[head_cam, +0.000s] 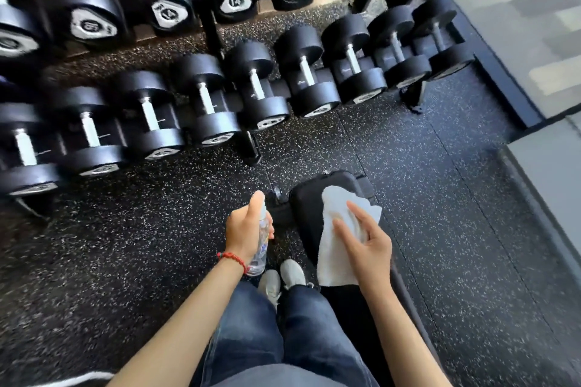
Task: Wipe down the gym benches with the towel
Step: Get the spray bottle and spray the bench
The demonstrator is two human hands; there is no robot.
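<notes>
A black padded gym bench (309, 198) runs from the lower middle of the view toward the dumbbell rack. A white towel (334, 248) lies draped over its far end. My right hand (367, 242) rests on the towel and pinches it between thumb and fingers. To the left of the bench, my left hand (246, 231) is closed around a clear spray bottle (262, 248), held upright above the floor, with a red bead bracelet on the wrist.
A two-tier rack of black dumbbells (251, 85) fills the upper half, its foot (251, 148) just ahead of the bench. Speckled black rubber floor (440, 198) surrounds the bench. My legs and grey shoes (283, 280) stand left of it. A wall with a dark baseboard (503, 72) is at right.
</notes>
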